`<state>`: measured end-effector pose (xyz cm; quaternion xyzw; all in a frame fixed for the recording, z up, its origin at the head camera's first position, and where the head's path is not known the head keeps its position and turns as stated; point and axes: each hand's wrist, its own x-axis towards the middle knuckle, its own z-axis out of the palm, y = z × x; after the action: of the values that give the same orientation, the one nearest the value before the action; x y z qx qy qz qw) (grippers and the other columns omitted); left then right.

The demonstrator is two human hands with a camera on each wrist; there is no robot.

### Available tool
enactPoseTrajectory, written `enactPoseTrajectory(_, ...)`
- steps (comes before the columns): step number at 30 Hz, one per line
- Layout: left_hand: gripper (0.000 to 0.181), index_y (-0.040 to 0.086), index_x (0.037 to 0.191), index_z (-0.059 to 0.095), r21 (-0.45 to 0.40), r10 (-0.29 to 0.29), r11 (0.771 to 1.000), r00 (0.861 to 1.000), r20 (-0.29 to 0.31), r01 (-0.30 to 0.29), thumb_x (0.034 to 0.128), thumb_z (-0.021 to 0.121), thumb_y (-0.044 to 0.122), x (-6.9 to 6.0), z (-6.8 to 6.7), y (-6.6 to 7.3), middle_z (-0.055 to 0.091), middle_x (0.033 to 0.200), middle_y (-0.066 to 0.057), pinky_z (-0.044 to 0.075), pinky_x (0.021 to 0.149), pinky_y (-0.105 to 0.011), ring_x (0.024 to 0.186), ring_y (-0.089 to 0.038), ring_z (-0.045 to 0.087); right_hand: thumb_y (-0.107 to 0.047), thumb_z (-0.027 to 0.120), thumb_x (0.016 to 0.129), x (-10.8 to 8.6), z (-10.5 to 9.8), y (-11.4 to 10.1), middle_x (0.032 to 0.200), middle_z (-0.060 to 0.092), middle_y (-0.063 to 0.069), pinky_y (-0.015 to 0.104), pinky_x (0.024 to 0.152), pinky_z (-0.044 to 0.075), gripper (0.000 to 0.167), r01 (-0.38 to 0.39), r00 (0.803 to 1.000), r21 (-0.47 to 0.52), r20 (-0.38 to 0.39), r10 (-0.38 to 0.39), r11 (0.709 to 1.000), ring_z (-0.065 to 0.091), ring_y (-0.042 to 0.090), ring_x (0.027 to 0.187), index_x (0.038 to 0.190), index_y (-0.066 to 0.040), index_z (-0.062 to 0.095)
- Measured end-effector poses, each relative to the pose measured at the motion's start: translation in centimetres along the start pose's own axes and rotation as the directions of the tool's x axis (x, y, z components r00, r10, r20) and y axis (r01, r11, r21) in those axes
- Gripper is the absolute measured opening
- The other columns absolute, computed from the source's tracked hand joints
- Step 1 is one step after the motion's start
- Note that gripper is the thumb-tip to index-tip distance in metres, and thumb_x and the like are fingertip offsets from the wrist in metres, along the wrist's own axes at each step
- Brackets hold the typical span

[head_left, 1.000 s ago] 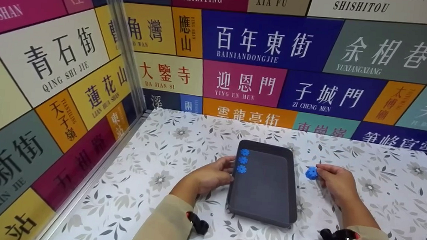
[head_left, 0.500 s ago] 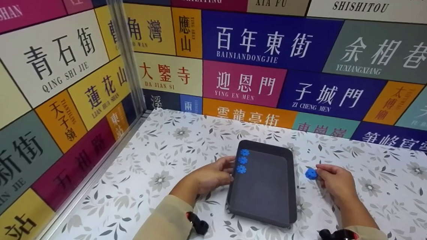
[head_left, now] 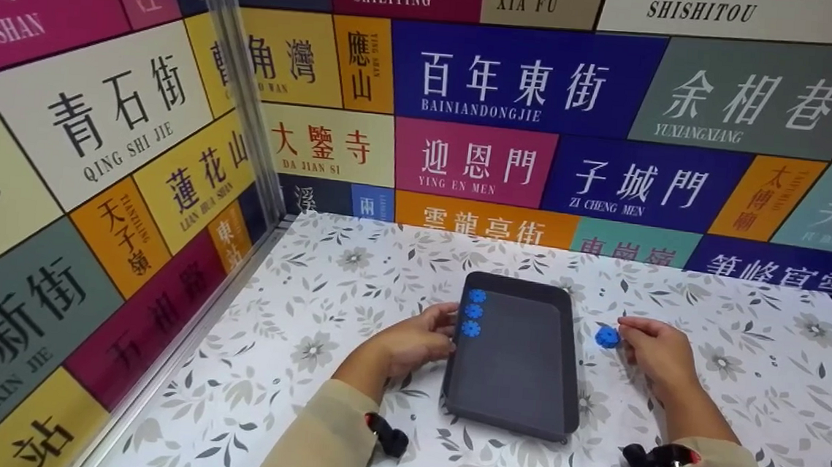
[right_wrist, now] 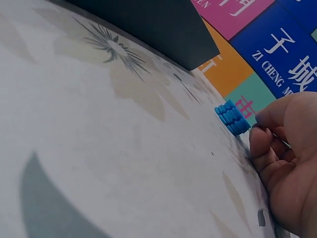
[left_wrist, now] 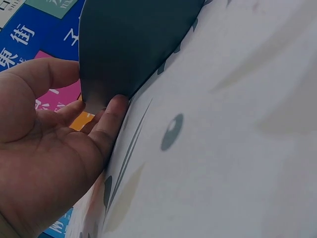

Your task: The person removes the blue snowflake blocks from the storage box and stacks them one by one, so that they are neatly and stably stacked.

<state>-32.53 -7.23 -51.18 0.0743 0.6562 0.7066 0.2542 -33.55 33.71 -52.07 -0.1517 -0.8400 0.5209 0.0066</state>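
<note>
A dark grey rectangular tray [head_left: 522, 395] lies on the table, with three small blue flower-shaped pieces [head_left: 473, 311] in a column along its left side. My left hand [head_left: 412, 339] touches the tray's left outer wall; the left wrist view shows thumb and fingers [left_wrist: 115, 111] resting against it. To the right of the tray is a short stack of blue flower-shaped pieces [head_left: 606, 338]. The thumb and index finger of my right hand [head_left: 660, 353] pinch the stack's right edge. In the right wrist view the stacked pieces [right_wrist: 232, 118] sit low at the table surface.
The table wears a white cloth [head_left: 353, 295] with grey leaves and flowers. Behind it and to the left stand walls [head_left: 500, 78] covered in coloured panels with Chinese lettering, meeting at a metal corner post [head_left: 249, 105].
The blue stack beside the right hand has tipped slightly flatter since a second ago, and the right fingers have shifted a little. The left hand, the tray and the pieces inside look unmoved.
</note>
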Motion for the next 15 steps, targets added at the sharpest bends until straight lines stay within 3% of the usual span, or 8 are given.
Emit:
enactPoseTrajectory(6,0.087,0.011,0.165,0.036,-0.011,0.017,1.000,1.000,0.011,-0.017,0.0846,0.060,-0.010,0.1,-0.1,-0.2,0.046,0.166,-0.014,0.050,0.118,-0.041,0.150,-0.028,0.050,-0.033,0.066,0.105,-0.5,0.1,-1.3,0.093,0.070,-0.010,0.024,0.070,0.058,0.040,0.006,1.000,0.123,-0.003,-0.006,0.992,0.064,0.009,0.079,0.138,-0.010,0.070)
enactPoseTrajectory(11,0.087,0.011,0.165,0.036,-0.019,0.025,1.000,0.999,0.022,-0.025,0.0837,0.059,-0.010,0.1,0.0,-0.3,0.046,0.165,-0.014,0.050,0.115,-0.039,0.149,-0.028,0.051,-0.029,0.071,0.103,-1.8,0.9,-4.1,0.090,0.069,-0.014,0.022,0.070,0.060,0.015,0.078,0.995,0.247,0.041,-0.091,0.966,0.064,0.006,0.079,0.115,-0.025,0.080)
enactPoseTrajectory(15,0.087,0.012,0.165,0.036,-0.010,0.026,1.000,0.999,0.024,-0.025,0.0838,0.058,-0.009,0.0,-0.1,-0.1,0.046,0.165,-0.014,0.049,0.117,-0.041,0.150,-0.028,0.051,-0.026,0.071,0.103,-3.3,2.2,-7.1,0.087,0.068,-0.013,0.021,0.066,0.059,0.010,0.123,0.982,0.313,0.098,-0.160,0.942,0.062,0.006,0.075,0.107,-0.027,0.081)
